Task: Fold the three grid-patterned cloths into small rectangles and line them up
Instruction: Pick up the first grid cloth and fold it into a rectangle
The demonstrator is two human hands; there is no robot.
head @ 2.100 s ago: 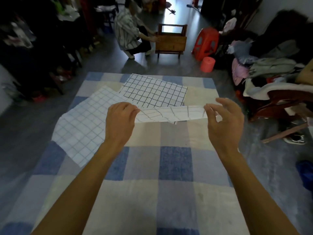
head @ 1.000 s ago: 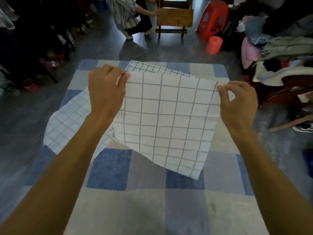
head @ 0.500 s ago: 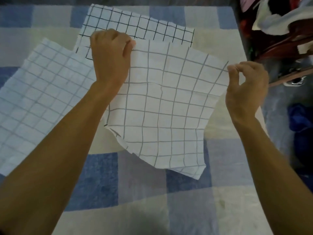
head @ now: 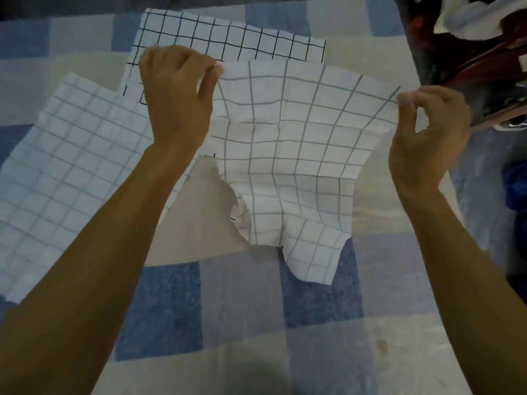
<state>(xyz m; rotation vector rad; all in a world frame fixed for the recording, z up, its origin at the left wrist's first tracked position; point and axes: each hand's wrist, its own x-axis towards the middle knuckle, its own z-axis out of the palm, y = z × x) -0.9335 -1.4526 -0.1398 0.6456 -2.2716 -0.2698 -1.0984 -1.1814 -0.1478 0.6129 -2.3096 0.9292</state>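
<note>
I hold a white cloth with a grey grid (head: 296,149) by its two top corners. My left hand (head: 176,92) pinches the left corner and my right hand (head: 427,129) pinches the right one. The cloth hangs crumpled, its lower end bunched and touching the checked blanket (head: 242,303). Behind it lies a white cloth with a black grid (head: 228,35), flat and partly covered. At the left a larger cloth with a pale blue grid (head: 65,166) lies spread flat under my left forearm.
The blue, grey and cream checked blanket covers the floor under everything. At the top right stands dark red furniture (head: 484,61) with white fabric (head: 473,21) on it. Grey floor (head: 484,166) and a blue object (head: 516,189) border the blanket's right edge.
The view has tilted down to the blanket. The grey-grid cloth has come lower, and its bottom end now bunches on the blanket instead of hanging flat.
</note>
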